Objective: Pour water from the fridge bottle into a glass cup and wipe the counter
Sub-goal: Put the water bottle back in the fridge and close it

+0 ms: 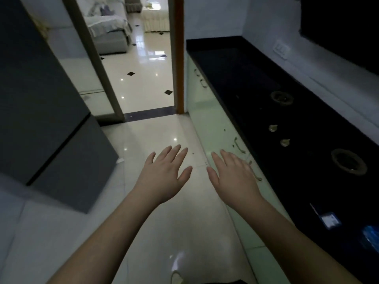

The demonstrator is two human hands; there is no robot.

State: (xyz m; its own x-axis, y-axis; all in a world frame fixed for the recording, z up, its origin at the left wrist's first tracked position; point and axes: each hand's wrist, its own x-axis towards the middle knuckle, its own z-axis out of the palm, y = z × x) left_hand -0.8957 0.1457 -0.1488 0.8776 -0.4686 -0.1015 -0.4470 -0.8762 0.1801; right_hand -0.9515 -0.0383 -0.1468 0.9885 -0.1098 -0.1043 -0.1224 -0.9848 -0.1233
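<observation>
left hand (164, 175) spread, empty | right hand (233, 177) spread, empty | fridge (41, 99) left | counter (266, 89) right, dim

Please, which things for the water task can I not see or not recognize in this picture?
Head view only:
- Bottle: hidden behind the closed fridge doors.
- Glass cup, cloth: none recognizable.
- Blue thing: cut by the right edge, blurred.
- Small pale thing on the counter: too blurred to name.
- Left hand and right hand: open, empty.
</observation>
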